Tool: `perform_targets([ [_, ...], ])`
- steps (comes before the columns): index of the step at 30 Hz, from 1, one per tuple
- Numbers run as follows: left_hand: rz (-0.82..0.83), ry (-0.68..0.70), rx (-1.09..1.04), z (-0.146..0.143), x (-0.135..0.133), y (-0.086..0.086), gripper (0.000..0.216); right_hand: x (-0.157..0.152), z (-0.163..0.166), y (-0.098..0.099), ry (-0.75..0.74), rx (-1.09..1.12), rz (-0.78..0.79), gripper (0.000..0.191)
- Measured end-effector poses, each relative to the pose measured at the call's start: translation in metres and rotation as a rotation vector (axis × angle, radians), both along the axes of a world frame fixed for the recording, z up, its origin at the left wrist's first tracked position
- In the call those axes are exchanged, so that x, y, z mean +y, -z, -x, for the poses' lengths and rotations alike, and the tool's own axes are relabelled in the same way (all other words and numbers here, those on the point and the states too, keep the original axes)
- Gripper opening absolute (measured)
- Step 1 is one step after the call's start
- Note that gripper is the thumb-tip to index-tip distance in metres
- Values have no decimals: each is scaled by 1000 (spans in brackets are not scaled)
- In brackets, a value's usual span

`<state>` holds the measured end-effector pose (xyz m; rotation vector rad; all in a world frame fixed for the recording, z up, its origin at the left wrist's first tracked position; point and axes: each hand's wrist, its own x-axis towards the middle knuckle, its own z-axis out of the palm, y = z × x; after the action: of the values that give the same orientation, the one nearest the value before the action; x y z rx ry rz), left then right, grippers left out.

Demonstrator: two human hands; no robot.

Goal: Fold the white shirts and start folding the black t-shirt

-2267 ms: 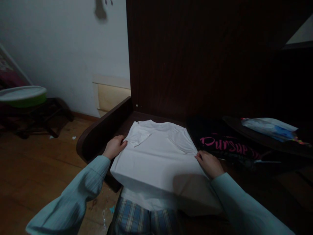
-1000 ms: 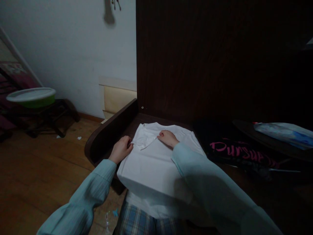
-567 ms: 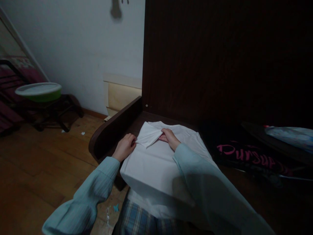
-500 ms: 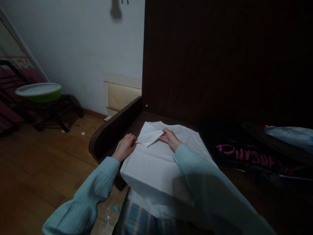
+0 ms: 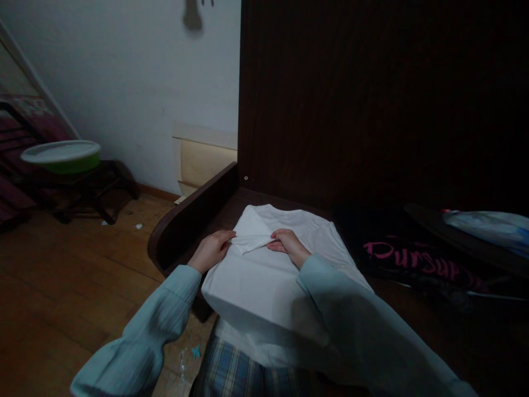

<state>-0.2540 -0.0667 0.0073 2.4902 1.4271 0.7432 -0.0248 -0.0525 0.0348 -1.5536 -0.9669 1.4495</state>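
A white cloth (image 5: 252, 281), perhaps a garment, lies spread over a dark wooden surface, and its near end hangs down over the front edge. Part of its far left area is folded over into a flap (image 5: 253, 225). My left hand (image 5: 211, 249) pinches the left end of this fold between thumb and fingers. At the fold's right end, the fingertips of my right hand (image 5: 290, 246) are closed on the fabric. Between both hands the folded edge runs nearly straight across.
The dark wooden surface has a raised side board (image 5: 192, 212) on the left and a tall dark panel (image 5: 351, 99) behind. Black fabric with pink lettering (image 5: 421, 262) and a plastic bag (image 5: 491, 225) lie at right. A green basin (image 5: 64, 160) rests on a chair (image 5: 91, 190).
My right hand has come slightly down toward me, drawing the flap's edge lower. My left hand's fingers have shifted a little to the right along the cloth.
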Motion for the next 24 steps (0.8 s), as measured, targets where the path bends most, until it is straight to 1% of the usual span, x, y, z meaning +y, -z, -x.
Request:
perform_targets([
  [2, 5, 11, 15, -1, -1, -2, 43, -1, -1, 7, -16, -97, -57, 19],
  [5, 37, 9, 35, -2, -1, -5, 45, 0, -2, 21, -2, -141, -138, 19],
  [9, 158, -3, 85, -1, 5, -15, 44, -2, -2, 33, 44, -173, -235, 15],
  [12, 310, 22, 209, 0, 17, -31, 40, -5, -1, 35, 46, -187, -299, 11],
  [14, 400, 71, 275, -3, 30, -44, 38, -5, -1, 35, 37, -197, -301, 11],
  [15, 414, 96, 286, -7, 37, -48, 38, -6, 0, 35, 34, -209, -297, 10],
  [17, 349, 100, 257, -16, 54, -53, 36, -6, 0, 36, 36, -250, -298, 9],
  [18, 287, 67, 225, -23, 62, -53, 36, -6, 0, 37, 40, -276, -309, 8],
  [20, 174, -10, 156, -36, 77, -45, 37, -6, -1, 41, 43, -326, -347, 8],
  [22, 137, -2, 130, -49, 86, -32, 39, -6, -2, 45, 39, -362, -380, 9],
  [24, 129, 20, 170, -57, 90, -17, 39, -6, -3, 48, 34, -379, -396, 10],
])
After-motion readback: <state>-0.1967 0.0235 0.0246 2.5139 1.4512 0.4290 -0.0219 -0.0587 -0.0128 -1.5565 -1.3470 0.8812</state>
